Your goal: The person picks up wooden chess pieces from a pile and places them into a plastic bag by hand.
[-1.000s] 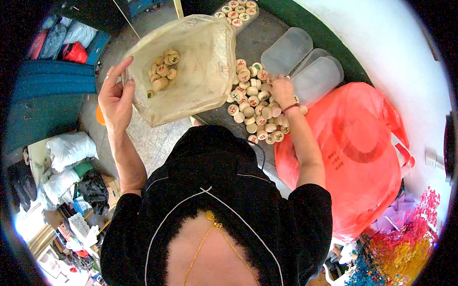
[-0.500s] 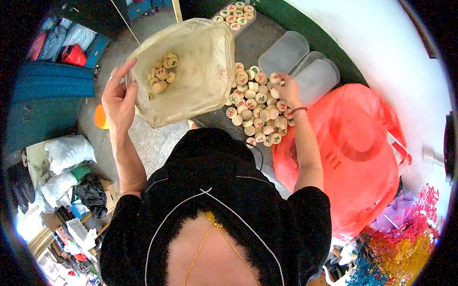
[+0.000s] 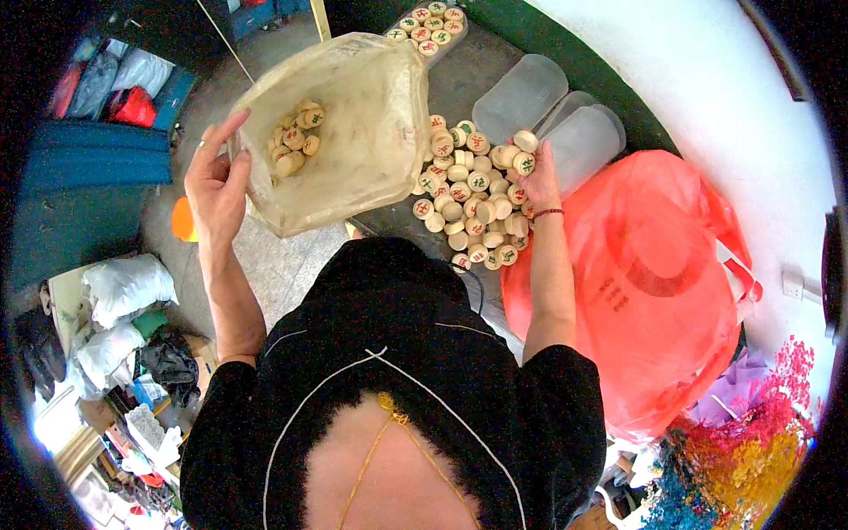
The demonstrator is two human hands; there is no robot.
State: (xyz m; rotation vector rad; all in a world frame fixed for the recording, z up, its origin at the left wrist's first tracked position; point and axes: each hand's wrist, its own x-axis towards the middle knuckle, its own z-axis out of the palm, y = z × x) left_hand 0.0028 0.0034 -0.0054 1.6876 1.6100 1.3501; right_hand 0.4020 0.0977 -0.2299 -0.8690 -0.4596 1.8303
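Observation:
My left hand [image 3: 217, 184] is closed on the left edge of a yellowish plastic bag [image 3: 371, 132], whose wide mouth faces me. Inside lie several wooden Chinese chess pieces [image 3: 291, 146]. At the right, my right hand [image 3: 542, 181] is turned partly palm up with its fingers curled round a few chess pieces [image 3: 524, 162], one showing a green character. Beneath and beside it, a heap of chess pieces [image 3: 468, 199] with red or green characters covers part of the dark tabletop. Some fingers of my right hand are hidden behind the pieces.
Clear plastic boxes [image 3: 521, 93] stand behind the heap, near the wall. A box filled with chess pieces [image 3: 428, 31] sits at the far end. A large red plastic bag [image 3: 636, 291] bulges on the right. An orange object [image 3: 185, 219] is on the floor at left.
My right hand has turned from reaching down over the heap to partly palm up, bringing the chess pieces in it into view. The left hand still holds the bag.

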